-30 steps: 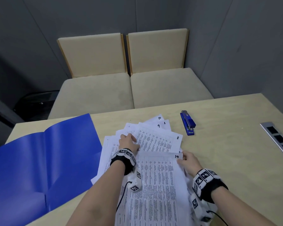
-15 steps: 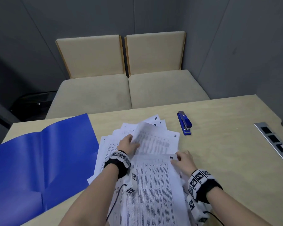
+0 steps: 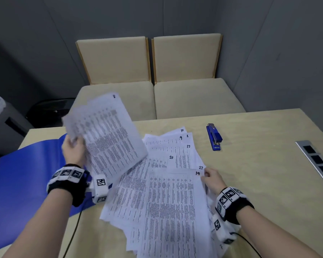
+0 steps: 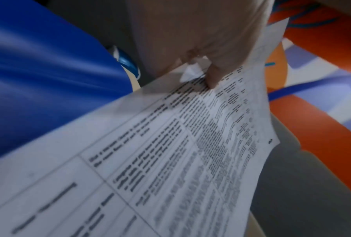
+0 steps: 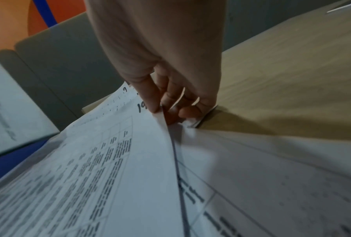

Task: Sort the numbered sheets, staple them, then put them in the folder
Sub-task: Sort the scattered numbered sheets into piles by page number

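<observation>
Printed sheets with handwritten numbers lie fanned across the table [image 3: 259, 174]; sheets 10, 9, 2, 17, 20 and 22 show their corners. My left hand [image 3: 74, 148] pinches sheet 8 [image 3: 108, 135] by its left edge and holds it tilted in the air over the open blue folder [image 3: 26, 175]; the thumb presses the same sheet 8 [image 4: 170, 160] in the left wrist view. My right hand [image 3: 211, 178] pinches the top right corner of sheet 19 [image 3: 173, 211], which lies on top of the pile; thumb and fingers [image 5: 156, 102] clamp sheet 19 [image 5: 109, 160]. A blue stapler [image 3: 214, 136] lies beyond the fan.
Two beige chairs [image 3: 157, 90] stand behind the table's far edge. A metal socket strip [image 3: 319, 164] is set into the table at the right. Grey walls close in behind and to the right. Bare tabletop lies between the stapler and the strip.
My left hand has lifted sheet 8 off the pile and swung it up and to the left over the folder. My right hand has stayed on the corner of sheet 19.
</observation>
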Demonstrator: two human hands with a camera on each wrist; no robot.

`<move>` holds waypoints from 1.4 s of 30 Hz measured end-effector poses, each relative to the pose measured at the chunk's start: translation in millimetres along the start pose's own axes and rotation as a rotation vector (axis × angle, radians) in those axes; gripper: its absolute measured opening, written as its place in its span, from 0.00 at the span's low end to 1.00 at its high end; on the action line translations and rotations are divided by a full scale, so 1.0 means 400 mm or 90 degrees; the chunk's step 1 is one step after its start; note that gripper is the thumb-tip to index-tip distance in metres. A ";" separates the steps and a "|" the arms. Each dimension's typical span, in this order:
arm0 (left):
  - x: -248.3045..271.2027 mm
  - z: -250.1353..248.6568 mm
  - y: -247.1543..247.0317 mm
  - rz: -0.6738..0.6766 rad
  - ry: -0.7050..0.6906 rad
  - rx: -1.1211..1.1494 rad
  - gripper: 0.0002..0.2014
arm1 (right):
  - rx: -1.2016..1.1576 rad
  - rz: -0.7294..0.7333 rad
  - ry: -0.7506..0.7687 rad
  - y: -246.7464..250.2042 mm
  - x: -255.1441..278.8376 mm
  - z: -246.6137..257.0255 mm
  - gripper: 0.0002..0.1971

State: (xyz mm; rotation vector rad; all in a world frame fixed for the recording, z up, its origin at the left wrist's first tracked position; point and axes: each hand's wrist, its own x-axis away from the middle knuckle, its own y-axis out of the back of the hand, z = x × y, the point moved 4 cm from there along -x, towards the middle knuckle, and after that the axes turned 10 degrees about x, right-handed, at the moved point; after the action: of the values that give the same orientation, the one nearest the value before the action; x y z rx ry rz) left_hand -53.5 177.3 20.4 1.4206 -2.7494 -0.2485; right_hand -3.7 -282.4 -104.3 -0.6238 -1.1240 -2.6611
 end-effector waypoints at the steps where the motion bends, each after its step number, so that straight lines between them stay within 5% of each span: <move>1: -0.006 -0.006 0.022 -0.029 0.012 0.041 0.08 | -0.013 0.005 -0.006 -0.002 0.002 0.002 0.14; 6: 0.005 0.031 0.065 0.028 0.180 0.196 0.05 | -0.149 0.038 -0.058 -0.030 -0.003 0.017 0.11; 11: 0.169 0.084 -0.005 0.256 0.302 0.045 0.02 | -0.233 0.049 -0.082 -0.077 -0.008 0.071 0.09; 15: 0.292 0.178 -0.050 0.415 0.378 -0.060 0.09 | -0.252 0.022 -0.084 -0.088 0.005 0.102 0.12; 22: 0.373 0.209 -0.088 0.467 0.341 -0.134 0.05 | -0.339 0.017 -0.084 -0.116 0.062 0.106 0.08; 29: 0.395 0.191 -0.127 0.554 0.352 -0.170 0.10 | -0.077 -0.033 -0.088 -0.136 0.114 0.090 0.17; 32: 0.355 0.180 -0.156 0.518 0.173 -0.323 0.22 | -0.049 -0.049 -0.086 -0.128 0.125 0.073 0.12; 35: 0.313 0.170 -0.183 0.508 -0.069 -0.522 0.10 | -0.027 -0.025 -0.068 -0.107 0.135 0.062 0.11; 36: 0.307 0.185 -0.195 0.557 -0.119 -0.605 0.17 | -0.017 -0.014 -0.058 -0.095 0.136 0.062 0.12; 38: 0.290 0.204 -0.207 0.625 -0.170 -0.690 0.26 | -0.010 0.004 -0.050 -0.072 0.130 0.058 0.13; 42: 0.268 0.227 -0.209 0.664 -0.179 -0.717 0.22 | 0.019 0.046 -0.037 -0.054 0.111 0.061 0.14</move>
State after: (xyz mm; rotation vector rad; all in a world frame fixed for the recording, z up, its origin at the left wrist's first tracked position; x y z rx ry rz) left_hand -57.7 54.0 -86.9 -0.3145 -2.2891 -1.5790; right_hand -43.1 -250.1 -83.0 -0.7276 -1.1314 -2.5766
